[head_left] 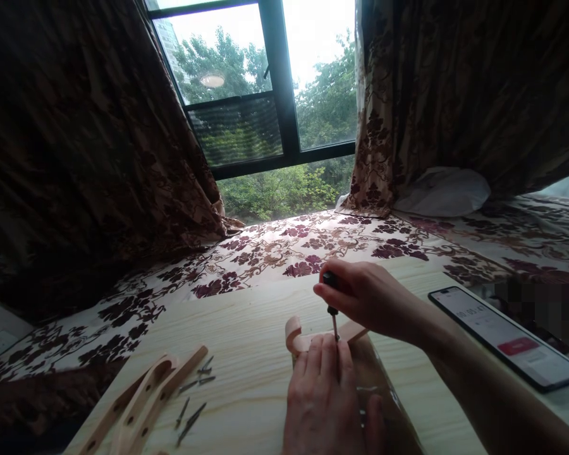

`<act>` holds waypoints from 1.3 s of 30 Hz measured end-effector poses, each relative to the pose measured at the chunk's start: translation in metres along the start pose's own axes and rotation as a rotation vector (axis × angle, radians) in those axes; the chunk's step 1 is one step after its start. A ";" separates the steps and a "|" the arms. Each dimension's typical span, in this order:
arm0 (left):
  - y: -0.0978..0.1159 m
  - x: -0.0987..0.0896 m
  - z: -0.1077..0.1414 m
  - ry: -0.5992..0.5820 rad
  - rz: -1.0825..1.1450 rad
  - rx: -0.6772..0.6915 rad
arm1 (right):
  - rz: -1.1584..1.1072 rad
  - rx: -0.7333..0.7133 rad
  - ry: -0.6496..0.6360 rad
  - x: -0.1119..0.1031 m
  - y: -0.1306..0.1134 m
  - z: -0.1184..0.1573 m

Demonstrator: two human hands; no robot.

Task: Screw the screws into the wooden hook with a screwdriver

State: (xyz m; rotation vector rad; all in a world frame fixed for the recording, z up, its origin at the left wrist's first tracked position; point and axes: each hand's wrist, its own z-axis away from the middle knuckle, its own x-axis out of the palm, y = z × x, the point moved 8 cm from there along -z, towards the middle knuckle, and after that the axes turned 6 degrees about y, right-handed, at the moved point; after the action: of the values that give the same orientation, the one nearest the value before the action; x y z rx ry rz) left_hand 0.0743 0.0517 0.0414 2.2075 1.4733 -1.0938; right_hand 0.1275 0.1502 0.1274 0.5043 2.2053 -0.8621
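Observation:
A curved wooden hook (pixel 294 335) lies across the end of a brown, glossy board (pixel 384 392). My left hand (pixel 325 392) rests over the hook and board, fingers close together, pressing the hook down and covering part of it. Above it, my right hand (pixel 360 294) is closed around the black handle of a screwdriver (pixel 332 303). The screwdriver stands nearly upright, its shaft reaching down beside my left fingertips. Its tip, and any screw under it, cannot be made out.
On the pale wooden tabletop (pixel 237 328), several wooden hooks with drilled holes (pixel 156 392) lie at left beside several loose screws (pixel 191 423). A phone showing a timer (pixel 507 335) lies at right. Beyond are a flower-patterned cloth (pixel 284 246), curtains and a window (pixel 246 126).

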 end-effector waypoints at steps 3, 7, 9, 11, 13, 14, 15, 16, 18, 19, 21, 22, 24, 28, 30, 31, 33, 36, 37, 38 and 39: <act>-0.003 0.004 0.004 -0.041 0.009 -0.008 | -0.062 -0.058 -0.051 0.003 -0.008 0.003; 0.000 0.007 0.007 0.033 -0.001 0.003 | -0.027 -0.067 -0.046 0.007 -0.008 0.002; 0.000 0.009 0.008 0.167 -0.015 -0.051 | 0.001 -0.032 -0.019 0.008 -0.003 0.000; -0.003 0.008 0.012 0.404 -0.064 -0.134 | 0.008 0.016 -0.008 0.009 0.003 -0.001; -0.001 0.009 0.017 0.593 -0.127 -0.151 | 0.010 0.035 -0.007 0.010 0.006 -0.001; -0.001 0.010 0.018 0.630 -0.157 -0.143 | -0.005 0.021 -0.021 0.010 0.005 0.000; 0.000 0.010 0.018 0.655 -0.191 -0.136 | -0.026 0.003 -0.037 0.011 0.004 0.001; 0.000 0.010 0.017 0.645 -0.222 -0.118 | -0.048 -0.013 -0.053 0.012 0.003 0.002; 0.001 0.009 0.013 0.567 -0.271 -0.077 | -0.068 -0.036 -0.073 0.013 0.001 0.004; 0.001 0.009 0.011 0.523 -0.283 -0.059 | -0.062 -0.037 -0.074 0.013 0.001 0.004; 0.001 0.007 0.011 0.503 -0.276 -0.054 | -0.022 -0.021 -0.062 0.014 0.003 0.002; 0.001 0.005 0.012 0.536 -0.261 -0.075 | 0.003 -0.004 -0.050 0.015 0.004 0.001; 0.000 0.008 0.016 0.594 -0.220 -0.118 | 0.044 0.036 -0.023 0.014 0.007 -0.001; 0.001 0.021 0.021 0.622 -0.156 -0.173 | 0.029 0.017 -0.037 0.011 0.005 -0.002; -0.002 0.020 0.023 0.638 -0.145 -0.190 | -0.040 -0.025 -0.075 0.011 0.001 0.000; -0.003 0.017 0.024 0.637 -0.148 -0.191 | -0.072 -0.041 -0.090 0.011 0.000 0.002; -0.004 0.014 0.022 0.569 -0.163 -0.139 | -0.096 -0.058 -0.100 0.011 -0.001 0.003; 0.004 0.023 0.016 0.301 -0.158 0.048 | -0.024 -0.031 -0.054 0.012 0.003 0.002; 0.001 0.017 0.016 0.353 -0.149 0.012 | 0.007 -0.017 -0.033 0.012 0.005 0.001; -0.003 0.011 0.018 0.437 -0.138 -0.058 | 0.032 -0.004 -0.015 0.012 0.006 0.001; -0.005 0.010 0.019 0.459 -0.117 -0.108 | 0.048 0.006 -0.005 0.011 0.007 0.000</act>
State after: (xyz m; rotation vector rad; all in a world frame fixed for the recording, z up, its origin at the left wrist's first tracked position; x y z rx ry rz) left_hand 0.0639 0.0497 0.0222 2.4244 1.8104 -0.5343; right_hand 0.1238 0.1558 0.1158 0.5545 2.1781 -0.8438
